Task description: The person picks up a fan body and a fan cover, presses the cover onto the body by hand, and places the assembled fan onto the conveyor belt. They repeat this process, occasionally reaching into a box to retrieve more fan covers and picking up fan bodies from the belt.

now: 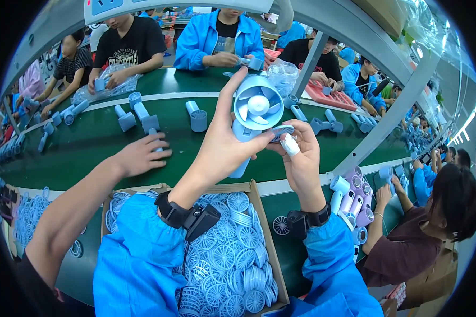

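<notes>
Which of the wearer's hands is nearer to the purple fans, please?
Right: the right hand is left of the purple fans, holding a grille; the left hand is farther left, gripping a blue fan.

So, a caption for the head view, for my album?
A blue handheld fan in the left hand, a round grille in the right hand, near a box of grilles.

Bright blue sleeves (135,259) you wore, loose and crinkled, with black straps (318,216) round both wrists, each bearing a chunky dark module (202,219)! A thin black cord (184,267) ran beside your left sleeve; white wrapping (290,145) capped one digit of your right hand (305,166)!
</notes>
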